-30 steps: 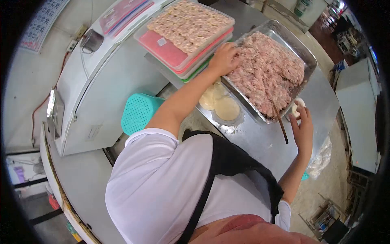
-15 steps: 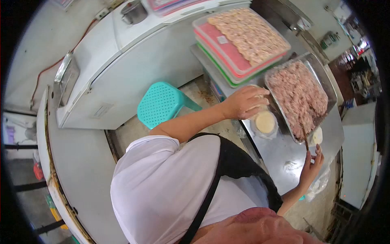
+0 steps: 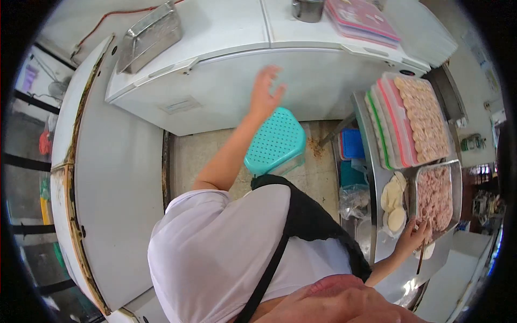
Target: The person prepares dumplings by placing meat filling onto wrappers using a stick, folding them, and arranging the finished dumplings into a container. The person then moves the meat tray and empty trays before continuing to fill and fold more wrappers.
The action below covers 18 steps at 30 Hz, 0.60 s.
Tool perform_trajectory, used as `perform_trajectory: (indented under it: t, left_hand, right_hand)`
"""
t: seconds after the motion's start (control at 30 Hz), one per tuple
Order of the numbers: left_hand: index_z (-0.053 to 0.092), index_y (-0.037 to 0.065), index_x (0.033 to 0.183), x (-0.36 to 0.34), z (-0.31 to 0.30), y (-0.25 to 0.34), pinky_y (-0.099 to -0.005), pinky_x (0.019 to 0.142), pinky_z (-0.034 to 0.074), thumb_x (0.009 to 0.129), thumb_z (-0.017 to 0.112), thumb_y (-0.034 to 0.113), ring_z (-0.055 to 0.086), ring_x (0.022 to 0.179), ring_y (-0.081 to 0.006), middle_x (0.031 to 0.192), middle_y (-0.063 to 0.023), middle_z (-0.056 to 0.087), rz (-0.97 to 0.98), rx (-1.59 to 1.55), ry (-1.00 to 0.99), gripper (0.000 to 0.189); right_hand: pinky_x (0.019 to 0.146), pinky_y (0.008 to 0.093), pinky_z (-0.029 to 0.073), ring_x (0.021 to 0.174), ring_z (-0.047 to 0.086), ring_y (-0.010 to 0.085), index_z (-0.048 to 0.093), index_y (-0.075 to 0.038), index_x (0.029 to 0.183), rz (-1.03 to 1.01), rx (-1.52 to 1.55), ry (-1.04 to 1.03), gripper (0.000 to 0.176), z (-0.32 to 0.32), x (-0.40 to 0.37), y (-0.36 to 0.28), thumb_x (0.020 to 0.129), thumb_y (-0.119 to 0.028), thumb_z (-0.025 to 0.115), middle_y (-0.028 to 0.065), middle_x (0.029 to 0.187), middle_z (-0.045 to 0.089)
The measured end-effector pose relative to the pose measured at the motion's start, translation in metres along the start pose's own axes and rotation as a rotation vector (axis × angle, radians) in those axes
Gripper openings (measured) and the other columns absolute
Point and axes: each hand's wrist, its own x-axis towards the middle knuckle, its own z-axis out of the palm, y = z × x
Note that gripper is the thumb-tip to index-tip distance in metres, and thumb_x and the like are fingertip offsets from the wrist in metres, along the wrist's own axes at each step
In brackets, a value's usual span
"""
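Note:
My left hand (image 3: 266,92) is raised in front of the freezer, past the turquoise stool, with its fingers apart and nothing in them. My right hand (image 3: 413,236) is at the near edge of a metal tray (image 3: 457,185) of pinkish minced meat (image 3: 435,195). Its fingers are closed around a thin brown stick (image 3: 420,261); the stick's far end is hidden at the meat. Beneath that hand a pale round piece (image 3: 428,250) partly shows. Left of the tray lie a stack of round dough wrappers (image 3: 396,219) and a pale, limp folded piece (image 3: 393,192).
Stacked lidded containers (image 3: 385,126), topped by rows of shaped dumplings (image 3: 423,121), stand behind the tray. A turquoise stool (image 3: 276,141) is on the floor before a white chest freezer (image 3: 231,81). An empty metal pan (image 3: 151,40) and a metal cup (image 3: 308,9) rest on the freezer.
The view has turned left. My left hand has left the wrapper stack and swung out over the floor. The pale piece beside the wrappers now lies uncovered. My right hand stays by the tray.

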Motion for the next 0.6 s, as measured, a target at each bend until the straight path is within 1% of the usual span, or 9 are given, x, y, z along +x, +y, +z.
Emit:
perform_trajectory:
  t: [0.03,0.1,0.17,0.27,0.33,0.43,0.47,0.53,0.6]
  left_hand:
    - [0.056,0.009,0.119,0.020,-0.027,-0.019,-0.0380,0.087,0.045,0.081,0.070,0.017,0.054,0.096,-0.0231,0.119,-0.0120,0.056,-0.012,0.066,0.095,0.041]
    - [0.056,0.009,0.119,0.064,-0.086,-0.061,-0.0403,0.090,0.044,0.081,0.070,0.020,0.054,0.104,-0.0269,0.123,-0.0137,0.055,-0.050,0.298,0.250,0.042]
    - [0.056,0.012,0.122,0.116,-0.137,-0.101,-0.0445,0.096,0.041,0.082,0.069,0.026,0.051,0.115,-0.0326,0.131,-0.0165,0.052,0.260,0.772,0.383,0.044]
    - [0.056,0.018,0.126,0.178,-0.199,-0.127,-0.0511,0.102,0.036,0.085,0.065,0.033,0.045,0.125,-0.0370,0.138,-0.0147,0.049,0.208,0.890,0.362,0.045]
    - [0.055,0.024,0.130,0.207,-0.232,-0.140,-0.0550,0.103,0.035,0.088,0.058,0.035,0.044,0.127,-0.0368,0.140,-0.0079,0.048,0.112,1.420,0.127,0.043]
    - [0.055,0.027,0.130,0.230,-0.263,-0.183,-0.0565,0.099,0.038,0.091,0.051,0.034,0.048,0.125,-0.0327,0.139,-0.0010,0.050,0.166,1.618,-0.011,0.040]
    - [0.055,0.027,0.130,0.235,-0.267,-0.193,-0.0565,0.099,0.038,0.091,0.051,0.034,0.048,0.125,-0.0327,0.139,-0.0010,0.050,0.172,1.606,-0.011,0.040]
    - [0.056,0.028,0.129,0.239,-0.273,-0.203,-0.0549,0.097,0.042,0.093,0.048,0.029,0.053,0.120,-0.0269,0.136,0.0014,0.052,-0.039,1.503,-0.190,0.037]
    - [0.056,0.028,0.129,0.237,-0.285,-0.204,-0.0538,0.096,0.043,0.093,0.047,0.026,0.055,0.117,-0.0248,0.134,0.0018,0.054,-0.007,1.492,-0.192,0.037]
  right_hand:
    - [0.065,0.0300,0.049,0.092,0.058,0.0236,0.056,0.004,0.118,-0.012,0.004,-0.001,0.036,0.004,0.004,-0.014,0.095,-0.023,0.060,0.0203,0.128,0.047]
    - [0.069,0.0324,0.050,0.095,0.058,0.0265,0.056,0.004,0.118,-0.011,-0.016,-0.027,0.036,0.010,0.012,-0.038,0.095,-0.023,0.060,0.0207,0.128,0.047]
    - [0.070,0.0334,0.050,0.097,0.058,0.0279,0.056,0.003,0.120,-0.047,-0.010,-0.029,0.036,0.014,0.019,-0.053,0.094,-0.023,0.061,0.0208,0.128,0.047]
    - [0.075,0.0356,0.050,0.101,0.057,0.0307,0.056,0.001,0.123,-0.099,-0.060,-0.062,0.037,0.012,0.024,-0.076,0.093,-0.021,0.061,0.0207,0.127,0.048]
    - [0.078,0.0367,0.049,0.104,0.056,0.0321,0.056,0.000,0.125,-0.122,-0.116,-0.095,0.038,0.015,0.025,-0.090,0.092,-0.019,0.062,0.0207,0.127,0.048]
    - [0.087,0.0410,0.046,0.108,0.054,0.0351,0.056,-0.003,0.128,-0.177,-0.193,-0.148,0.040,0.021,0.026,-0.102,0.091,-0.017,0.061,0.0208,0.124,0.049]
    - [0.090,0.0425,0.044,0.109,0.053,0.0361,0.056,-0.003,0.128,-0.206,-0.164,-0.183,0.039,0.022,0.027,-0.106,0.091,-0.016,0.061,0.0214,0.123,0.049]
    - [0.093,0.0440,0.042,0.109,0.052,0.0371,0.056,-0.004,0.127,-0.232,-0.138,-0.212,0.039,0.025,0.030,-0.117,0.091,-0.015,0.061,0.0220,0.121,0.050]
    - [0.092,0.0444,0.042,0.109,0.052,0.0382,0.056,-0.002,0.126,-0.199,-0.122,-0.243,0.038,0.023,0.033,-0.126,0.090,-0.014,0.062,0.0221,0.118,0.051]
